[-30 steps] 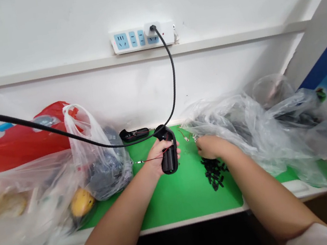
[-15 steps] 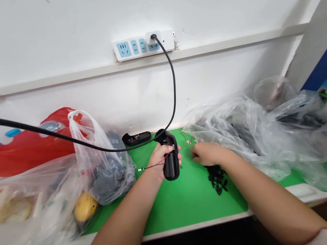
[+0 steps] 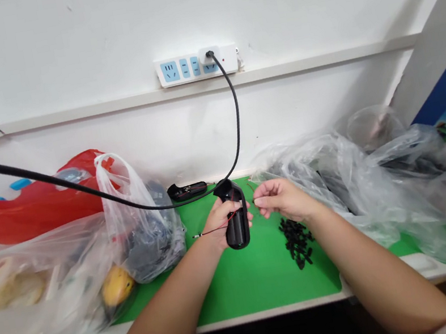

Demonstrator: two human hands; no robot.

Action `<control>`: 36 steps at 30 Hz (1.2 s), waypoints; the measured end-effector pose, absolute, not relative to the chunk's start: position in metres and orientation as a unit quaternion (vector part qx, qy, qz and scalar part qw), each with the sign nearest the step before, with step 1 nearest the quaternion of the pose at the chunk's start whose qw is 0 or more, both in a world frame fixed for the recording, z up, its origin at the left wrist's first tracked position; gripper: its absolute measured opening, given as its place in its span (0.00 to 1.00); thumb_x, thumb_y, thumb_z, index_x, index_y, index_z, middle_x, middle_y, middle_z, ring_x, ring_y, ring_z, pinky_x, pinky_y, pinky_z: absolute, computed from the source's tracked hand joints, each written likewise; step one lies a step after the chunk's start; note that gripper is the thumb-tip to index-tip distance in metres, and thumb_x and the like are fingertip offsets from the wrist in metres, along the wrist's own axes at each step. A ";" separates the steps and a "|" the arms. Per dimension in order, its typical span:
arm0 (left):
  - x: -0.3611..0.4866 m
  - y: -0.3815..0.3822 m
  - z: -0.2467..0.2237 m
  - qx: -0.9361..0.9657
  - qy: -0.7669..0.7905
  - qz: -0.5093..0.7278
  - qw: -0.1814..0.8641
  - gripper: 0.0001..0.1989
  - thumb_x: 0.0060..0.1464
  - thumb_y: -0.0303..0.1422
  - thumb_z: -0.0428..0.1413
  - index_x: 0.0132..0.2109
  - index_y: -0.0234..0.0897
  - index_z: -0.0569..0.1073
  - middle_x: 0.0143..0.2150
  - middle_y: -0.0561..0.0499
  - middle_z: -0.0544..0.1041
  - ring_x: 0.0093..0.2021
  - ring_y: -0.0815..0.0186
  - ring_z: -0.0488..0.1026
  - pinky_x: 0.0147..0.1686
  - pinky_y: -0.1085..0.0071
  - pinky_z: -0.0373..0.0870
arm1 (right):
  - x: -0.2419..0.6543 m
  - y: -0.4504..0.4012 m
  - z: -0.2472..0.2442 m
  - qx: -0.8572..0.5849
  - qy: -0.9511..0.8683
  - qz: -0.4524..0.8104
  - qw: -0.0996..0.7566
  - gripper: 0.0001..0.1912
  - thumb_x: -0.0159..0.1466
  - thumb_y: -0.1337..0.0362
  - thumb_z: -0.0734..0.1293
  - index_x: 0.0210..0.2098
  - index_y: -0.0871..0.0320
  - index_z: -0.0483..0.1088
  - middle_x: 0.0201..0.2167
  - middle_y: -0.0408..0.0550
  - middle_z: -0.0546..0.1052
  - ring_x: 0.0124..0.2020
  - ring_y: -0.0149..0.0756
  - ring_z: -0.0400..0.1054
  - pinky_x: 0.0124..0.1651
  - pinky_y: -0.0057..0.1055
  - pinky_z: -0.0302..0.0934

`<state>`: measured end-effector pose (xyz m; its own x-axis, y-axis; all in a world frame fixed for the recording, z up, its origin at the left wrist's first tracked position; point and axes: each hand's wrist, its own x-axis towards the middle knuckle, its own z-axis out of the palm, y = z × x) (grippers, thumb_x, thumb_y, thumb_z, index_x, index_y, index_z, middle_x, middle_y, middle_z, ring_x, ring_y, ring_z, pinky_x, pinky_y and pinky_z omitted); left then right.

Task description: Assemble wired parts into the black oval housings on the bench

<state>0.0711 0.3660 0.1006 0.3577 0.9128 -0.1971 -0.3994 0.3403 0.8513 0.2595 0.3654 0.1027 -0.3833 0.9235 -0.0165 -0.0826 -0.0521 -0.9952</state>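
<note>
Well, there are two hands here, both over one green mat (image 3: pixel 263 275) on the surface. The left hand (image 3: pixel 221 225) is closed around one black plastic housing (image 3: pixel 238 227), gripping it upright near the middle of the mat, with one thin red wire (image 3: pixel 220 227) running out leftward across the fingers. The right hand (image 3: pixel 283 199) is just beside the housing, to its right, with the thumb and forefinger narrowed toward each other; whether they pinch something tiny, I cannot tell. Nearer and to the right lies one loose pile of small black pieces (image 3: pixel 296 242), too small to count. One black device (image 3: pixel 187 190) sits at the far edge of the mat. Above it, one white power strip (image 3: pixel 196 66) carries one plug, whose black cord (image 3: pixel 236 118) drops to pass behind the housing. To the left are one red bag (image 3: pixel 27 210) and one clear bag (image 3: pixel 144 233); more clear plastic bags (image 3: pixel 338 181) heap up on the right.
</note>
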 end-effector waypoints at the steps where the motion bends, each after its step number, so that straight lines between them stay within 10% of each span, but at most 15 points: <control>1: 0.072 0.366 0.100 0.366 0.356 0.444 0.736 0.19 0.39 0.28 0.58 0.41 0.34 0.65 0.30 0.51 0.75 0.22 0.66 0.73 0.19 0.70 0.72 | 0.259 0.364 0.104 -0.347 -0.514 0.658 0.426 0.21 0.48 0.59 0.75 0.38 0.62 0.70 0.24 0.41 0.73 0.22 0.24 0.67 0.26 0.23 0.64; 36: 0.077 0.359 0.108 0.391 0.354 0.480 0.701 0.19 0.43 0.28 0.58 0.42 0.37 0.60 0.28 0.52 0.74 0.23 0.64 0.74 0.21 0.67 0.74 | 0.249 0.362 0.103 -0.310 -0.382 0.731 0.472 0.15 0.50 0.67 0.75 0.36 0.64 0.73 0.33 0.49 0.77 0.29 0.28 0.74 0.33 0.18 0.72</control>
